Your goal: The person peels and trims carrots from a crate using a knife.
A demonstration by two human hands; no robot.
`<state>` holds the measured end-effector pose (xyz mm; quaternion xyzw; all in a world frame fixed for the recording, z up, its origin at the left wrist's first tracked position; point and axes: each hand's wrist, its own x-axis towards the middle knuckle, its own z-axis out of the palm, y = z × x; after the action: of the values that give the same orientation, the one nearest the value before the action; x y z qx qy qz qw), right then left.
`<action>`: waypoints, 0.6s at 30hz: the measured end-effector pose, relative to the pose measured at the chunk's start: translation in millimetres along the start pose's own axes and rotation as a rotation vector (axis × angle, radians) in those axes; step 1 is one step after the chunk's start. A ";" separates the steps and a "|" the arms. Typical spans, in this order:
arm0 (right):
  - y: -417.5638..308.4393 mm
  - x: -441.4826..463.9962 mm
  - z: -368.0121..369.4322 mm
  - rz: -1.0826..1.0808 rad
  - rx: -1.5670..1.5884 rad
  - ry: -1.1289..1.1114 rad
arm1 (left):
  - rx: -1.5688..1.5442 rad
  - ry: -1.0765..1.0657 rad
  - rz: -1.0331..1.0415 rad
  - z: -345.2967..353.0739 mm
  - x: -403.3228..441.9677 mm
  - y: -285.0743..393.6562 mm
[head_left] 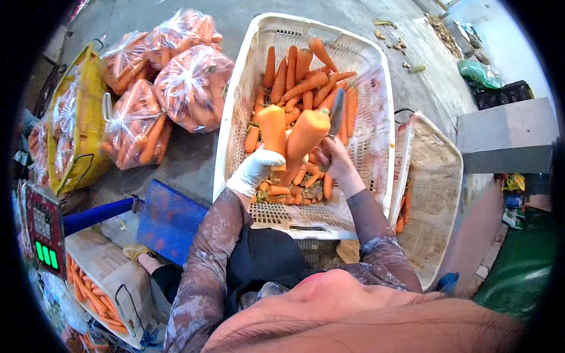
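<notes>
My left hand (257,170), in a white glove, is closed round a thick carrot (272,130) with a flat top. A second large carrot (307,134), its pale cut end upward, slants between my two hands; whether the left fingers also hold it I cannot tell. My bare right hand (337,159) grips a knife (337,112), its blade pointing up and away from me beside that carrot. Below both hands is a white plastic crate (371,170), with whole carrots (306,70) at its far end and cut carrot pieces (294,191) at the near end.
Clear bags of carrots (191,88) stand on the floor at left, beside a yellow crate (73,135). A blue platform (168,220) and a panel with green lights (46,253) are nearer me. Another white crate (435,194) stands at right, and one with carrots (112,265) at lower left.
</notes>
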<state>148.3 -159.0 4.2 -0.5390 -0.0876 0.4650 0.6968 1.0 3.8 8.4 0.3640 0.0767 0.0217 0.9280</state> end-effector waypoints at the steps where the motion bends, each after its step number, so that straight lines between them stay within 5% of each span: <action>1: 4.7 -2.3 3.4 0.097 0.217 -0.036 | 0.002 -0.016 -0.028 0.1 -5.6 -2.3; 3: -4.8 -17.1 5.6 0.098 0.161 -0.159 | -0.057 -0.063 -0.045 -5.1 -20.1 -17.2; 5: -21.5 -41.3 33.9 0.048 -0.076 0.011 | -0.055 0.132 -0.033 28.6 -71.4 10.6; 8: -2.4 -40.1 12.7 -0.026 0.029 0.175 | -0.099 0.218 0.322 37.7 -140.4 23.0; 12: 6.9 -25.8 8.2 -0.019 0.343 -0.055 | -0.477 0.666 0.568 30.9 -281.0 32.3; 15: 11.8 -10.1 0.1 0.046 0.395 0.059 | -0.591 0.963 0.552 9.5 -397.3 29.8; 16: 17.0 -2.9 -1.7 0.068 0.366 0.151 | -0.382 1.060 0.850 -38.5 -442.9 20.4; 18: 18.0 -0.5 5.3 0.095 0.343 0.159 | -0.400 1.159 1.096 -42.5 -526.5 61.4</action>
<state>134.8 -156.1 -8.4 -0.4511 0.0740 0.4615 0.7603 -524.6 26.8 86.0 0.1086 0.3497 0.6696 0.6462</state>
